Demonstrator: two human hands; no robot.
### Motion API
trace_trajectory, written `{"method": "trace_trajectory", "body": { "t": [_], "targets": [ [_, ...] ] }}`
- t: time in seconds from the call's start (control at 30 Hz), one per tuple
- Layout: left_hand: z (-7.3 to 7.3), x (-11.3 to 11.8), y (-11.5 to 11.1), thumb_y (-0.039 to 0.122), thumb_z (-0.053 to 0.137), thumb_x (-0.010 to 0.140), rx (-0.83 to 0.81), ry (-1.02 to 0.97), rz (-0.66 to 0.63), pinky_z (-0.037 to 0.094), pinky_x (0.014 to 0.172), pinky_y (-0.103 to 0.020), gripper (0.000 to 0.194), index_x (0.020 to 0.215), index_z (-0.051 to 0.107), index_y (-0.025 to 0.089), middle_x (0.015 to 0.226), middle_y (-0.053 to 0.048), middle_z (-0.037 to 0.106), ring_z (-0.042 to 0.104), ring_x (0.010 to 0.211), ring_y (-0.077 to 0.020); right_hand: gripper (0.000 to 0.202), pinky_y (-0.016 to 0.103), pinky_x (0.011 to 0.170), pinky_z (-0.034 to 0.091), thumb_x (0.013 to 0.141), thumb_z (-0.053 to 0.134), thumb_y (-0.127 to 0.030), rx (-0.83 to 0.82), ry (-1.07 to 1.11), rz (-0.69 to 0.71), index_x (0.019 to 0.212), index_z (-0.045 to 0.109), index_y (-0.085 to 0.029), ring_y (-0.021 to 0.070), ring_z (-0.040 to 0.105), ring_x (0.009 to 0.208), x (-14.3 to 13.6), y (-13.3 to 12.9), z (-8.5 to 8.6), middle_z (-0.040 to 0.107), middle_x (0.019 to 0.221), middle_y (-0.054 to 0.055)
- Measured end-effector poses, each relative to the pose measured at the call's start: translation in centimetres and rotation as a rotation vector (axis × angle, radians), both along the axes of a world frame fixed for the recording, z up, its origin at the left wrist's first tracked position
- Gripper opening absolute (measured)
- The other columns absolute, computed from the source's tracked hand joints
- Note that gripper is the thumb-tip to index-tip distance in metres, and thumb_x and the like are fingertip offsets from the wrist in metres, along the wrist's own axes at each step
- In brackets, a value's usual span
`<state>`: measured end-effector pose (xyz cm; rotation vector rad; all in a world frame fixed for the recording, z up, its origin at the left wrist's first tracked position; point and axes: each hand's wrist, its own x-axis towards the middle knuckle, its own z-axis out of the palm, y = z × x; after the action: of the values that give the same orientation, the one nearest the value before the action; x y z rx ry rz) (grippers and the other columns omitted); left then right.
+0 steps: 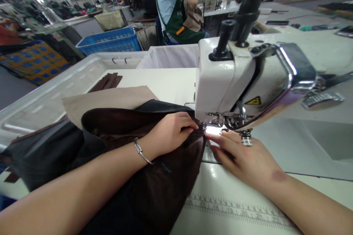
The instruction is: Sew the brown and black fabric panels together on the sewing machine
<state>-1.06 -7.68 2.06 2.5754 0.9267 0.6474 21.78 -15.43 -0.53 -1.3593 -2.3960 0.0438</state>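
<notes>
A piece of dark brown fabric [168, 176] with a smooth sheen lies bunched on the sewing machine's bed, its edge reaching the presser foot [204, 126]. My left hand [172, 132], a silver bangle at its wrist, is closed on this fabric just left of the foot, thumb and forefinger close together. On the other side, my right hand [242, 154] has its fingers stretched out, the forefinger touching the fabric's edge beside the foot. A white sewing machine [217, 77] stands over both hands, its lamp lighting the needle area. The needle itself is hard to make out.
Beige fabric [110, 101] and brown strips [107, 81] lie behind the work. A printed ruler [237, 211] crosses the table's front. Beyond are a clear plastic bin [91, 60], a blue crate [110, 42] and a seated co-worker [176, 11] in a green apron.
</notes>
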Motion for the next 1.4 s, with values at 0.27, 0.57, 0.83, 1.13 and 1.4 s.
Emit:
{"method": "trace_trajectory", "body": {
  "t": [0.27, 0.57, 0.83, 1.13, 1.4],
  "targets": [
    [-1.1, 0.6, -0.6, 0.022, 0.055, 0.091, 0.117, 0.041, -0.056, 0.055, 0.082, -0.027, 0.018, 0.091, 0.072, 0.016, 0.093, -0.005, 0.067, 0.063, 0.087, -0.0146, 0.033, 0.042, 0.070, 0.053, 0.094, 0.041, -0.030, -0.029, -0.021, -0.007, 0.123, 0.057, -0.025, 0.0259, 0.064, 0.087, -0.1, -0.1, 0.2, 0.066, 0.093, 0.009],
    [-1.1, 1.1, -0.9, 0.023, 0.048, 0.095, 0.174, 0.044, -0.060, 0.055, 0.080, -0.025, 0.025, 0.086, 0.070, 0.014, 0.089, -0.006, 0.065, 0.062, 0.084, -0.0129, 0.031, 0.040, 0.071, 0.053, 0.094, 0.043, -0.030, -0.023, 0.025, -0.019, 0.121, 0.057, -0.027, 0.0241, 0.065, 0.087, 0.1, -0.2, 0.1, 0.067, 0.091, 0.007],
    [-0.8, 0.8, -1.0, 0.019, 0.054, 0.090, 0.282, 0.148, -0.077, 0.053, 0.085, -0.032, 0.016, 0.090, 0.069, 0.015, 0.091, -0.005, 0.065, 0.060, 0.090, -0.0178, 0.034, 0.044, 0.071, 0.053, 0.092, 0.042, -0.028, -0.023, -0.021, -0.037, 0.124, 0.056, -0.026, 0.0277, 0.064, 0.091, -0.2, -0.1, 0.0, 0.065, 0.099, 0.011],
    [-1.4, 0.3, -0.9, 0.016, 0.048, 0.093, 0.376, 0.178, -0.233, 0.048, 0.094, -0.032, 0.019, 0.102, 0.065, 0.013, 0.098, -0.005, 0.067, 0.057, 0.098, -0.0161, 0.032, 0.043, 0.071, 0.053, 0.092, 0.042, -0.027, -0.051, -0.013, -0.038, 0.121, 0.056, -0.025, 0.0259, 0.065, 0.087, -0.4, -0.3, 0.4, 0.065, 0.099, 0.008],
    [-1.2, 0.6, -1.0, 0.017, 0.048, 0.094, 0.416, 0.207, -0.217, 0.049, 0.090, -0.031, 0.019, 0.098, 0.066, 0.013, 0.093, -0.005, 0.066, 0.058, 0.092, -0.0160, 0.035, 0.042, 0.070, 0.053, 0.092, 0.042, -0.027, -0.035, -0.042, -0.046, 0.123, 0.056, -0.023, 0.0266, 0.065, 0.088, -0.5, -0.1, 0.4, 0.067, 0.097, 0.009]
  ]
}}
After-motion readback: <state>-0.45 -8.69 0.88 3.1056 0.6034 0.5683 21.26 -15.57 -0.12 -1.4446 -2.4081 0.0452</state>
